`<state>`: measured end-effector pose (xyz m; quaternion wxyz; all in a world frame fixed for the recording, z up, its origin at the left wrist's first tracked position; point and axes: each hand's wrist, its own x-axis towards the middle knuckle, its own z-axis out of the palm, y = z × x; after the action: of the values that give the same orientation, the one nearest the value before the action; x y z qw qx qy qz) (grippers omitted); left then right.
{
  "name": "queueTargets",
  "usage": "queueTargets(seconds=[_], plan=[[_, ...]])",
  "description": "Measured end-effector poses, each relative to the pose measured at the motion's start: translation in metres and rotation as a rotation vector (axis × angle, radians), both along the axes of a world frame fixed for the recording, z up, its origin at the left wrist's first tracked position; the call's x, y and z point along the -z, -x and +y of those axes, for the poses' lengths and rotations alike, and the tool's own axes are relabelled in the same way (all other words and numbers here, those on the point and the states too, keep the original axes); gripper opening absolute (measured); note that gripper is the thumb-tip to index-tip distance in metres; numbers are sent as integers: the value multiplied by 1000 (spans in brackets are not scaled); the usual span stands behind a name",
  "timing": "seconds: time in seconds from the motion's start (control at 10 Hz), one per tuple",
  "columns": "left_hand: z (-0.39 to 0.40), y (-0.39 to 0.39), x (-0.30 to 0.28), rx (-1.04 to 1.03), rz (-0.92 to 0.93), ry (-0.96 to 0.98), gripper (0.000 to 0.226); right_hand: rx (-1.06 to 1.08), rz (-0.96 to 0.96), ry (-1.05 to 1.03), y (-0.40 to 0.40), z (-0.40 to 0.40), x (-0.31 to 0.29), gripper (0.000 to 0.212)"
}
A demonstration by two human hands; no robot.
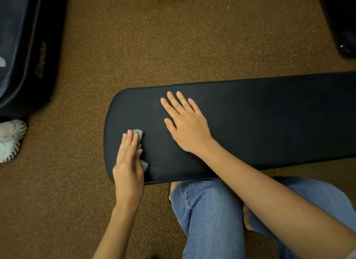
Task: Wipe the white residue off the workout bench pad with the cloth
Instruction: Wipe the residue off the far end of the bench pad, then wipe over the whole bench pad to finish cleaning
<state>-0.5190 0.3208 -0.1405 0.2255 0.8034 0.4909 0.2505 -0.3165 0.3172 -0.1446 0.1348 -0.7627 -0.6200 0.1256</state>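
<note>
Bench pad (250, 120) long axis left-right; left hand (128, 162) flat, pressing cloth (139, 133); right hand (185, 125) flat; residue (154, 172) seemingly faint.

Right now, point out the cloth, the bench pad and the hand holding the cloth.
cloth (139, 133), head view, grey top corner.
bench pad (269, 112), head view, bare black top.
left hand (128, 162), head view, back of hand.

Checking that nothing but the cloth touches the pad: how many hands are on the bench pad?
2: left hand presses the cloth near the pad's rounded end; right hand lies flat mid-pad.
</note>
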Motion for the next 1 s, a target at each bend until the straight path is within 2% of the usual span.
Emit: queueTargets(seconds=[0.1, 0.2, 0.3, 0.5, 0.6, 0.7, 0.8, 0.9, 1.0], plan=[[16, 3, 2, -2, 50, -2, 53, -6, 7, -4, -1, 0, 0, 55], [68, -5, 5, -28, 62, -6, 47, -12, 6, -7, -3, 0, 0, 55], [93, -13, 2, -114, 7, 43, 38, -2, 8, -24, -1, -1, 2, 55], [26, -27, -17, 18, -75, 161, 48, 4, 32, -40, 1, 0, 0, 55], [37, -16, -24, -152, -122, 131, 41, 6, 103, -69, -1, 1, -4, 49], [57, -2, -22, -203, 72, 89, 37, 5, 178, -166, 6, 5, -9, 36], [61, 4, -18, -145, 233, 75, 35, -39, 198, -197, 17, 16, -14, 34], [59, 1, -21, -75, 177, 67, 27, -85, 182, -158, 22, 27, -16, 36], [57, 0, -23, 8, 52, 76, 19, -136, 226, -179, 22, 32, -17, 23]])
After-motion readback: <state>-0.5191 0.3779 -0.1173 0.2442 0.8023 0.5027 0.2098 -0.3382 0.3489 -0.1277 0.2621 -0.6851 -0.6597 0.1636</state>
